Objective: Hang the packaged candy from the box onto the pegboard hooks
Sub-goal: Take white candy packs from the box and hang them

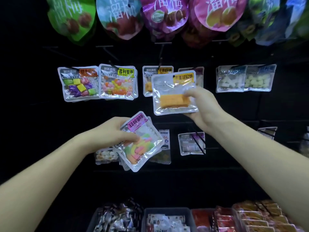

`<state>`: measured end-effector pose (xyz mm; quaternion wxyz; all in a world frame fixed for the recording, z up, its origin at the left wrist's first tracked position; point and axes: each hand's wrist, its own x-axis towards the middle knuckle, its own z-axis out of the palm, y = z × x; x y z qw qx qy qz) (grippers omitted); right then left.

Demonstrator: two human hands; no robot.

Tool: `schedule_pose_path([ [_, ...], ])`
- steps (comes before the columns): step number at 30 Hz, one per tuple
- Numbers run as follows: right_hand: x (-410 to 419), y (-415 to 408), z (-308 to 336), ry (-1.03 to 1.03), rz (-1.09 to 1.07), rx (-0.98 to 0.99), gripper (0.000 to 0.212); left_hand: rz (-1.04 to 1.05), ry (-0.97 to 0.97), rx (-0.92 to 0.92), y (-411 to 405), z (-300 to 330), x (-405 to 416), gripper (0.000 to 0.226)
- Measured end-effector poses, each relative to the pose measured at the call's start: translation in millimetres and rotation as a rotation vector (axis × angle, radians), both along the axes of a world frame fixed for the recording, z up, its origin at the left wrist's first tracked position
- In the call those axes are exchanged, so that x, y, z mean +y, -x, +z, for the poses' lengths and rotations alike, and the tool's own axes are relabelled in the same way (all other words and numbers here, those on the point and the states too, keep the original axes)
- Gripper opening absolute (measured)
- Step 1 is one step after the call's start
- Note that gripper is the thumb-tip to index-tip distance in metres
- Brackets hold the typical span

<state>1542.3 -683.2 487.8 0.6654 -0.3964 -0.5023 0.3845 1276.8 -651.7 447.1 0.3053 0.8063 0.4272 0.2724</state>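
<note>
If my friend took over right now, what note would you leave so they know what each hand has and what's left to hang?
Right hand: holds the orange candy pack up before the matching pack on its hook, not yet hung.
Left hand: grips a small stack of packs, rainbow gummy pack on top.
Done: several packs already hang on the pegboard's middle row, such as the jelly bean pack.
Left: hook the orange pack, then hang the left hand's stack.

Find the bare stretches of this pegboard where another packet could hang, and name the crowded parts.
Bare board lies below the cube-candy packet, left of the left hand, and under the white-candy packets, right of the right hand. Crowded: the top row of big pouches, and the hook behind the orange packet.
</note>
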Motion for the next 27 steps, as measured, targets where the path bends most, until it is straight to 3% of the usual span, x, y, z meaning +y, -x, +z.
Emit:
schedule_pose_path([
  [3, 7.4, 16.2, 13.2, -0.059, -0.012, -0.081, 0.026, -0.01, -0.008, 0.0, -7.6, 2.6, 7.8, 0.018],
  [9, 21.7, 28.4, 29.9, -0.121, -0.007, -0.045, 0.021, -0.062, -0.034, 0.006, -24.3, 9.5, 17.5, 0.016],
  [20, 48.8, 30.0, 30.0, -0.064, -0.056, -0.032, 0.025, -0.104, -0.016, -0.012, -41.0, 11.9, 31.6, 0.015],
  [23, 54.4, 31.1, 31.7, -0.063, -0.052, -0.034, 0.013, -0.123, -0.009, -0.043, -45.5, 11.4, 34.0, 0.011],
  [27, 58.3, 32.6, 32.6, -0.088, -0.014, -0.046, 0.016, -0.142, -0.012, -0.041, -51.6, 11.1, 36.8, 0.009],
])
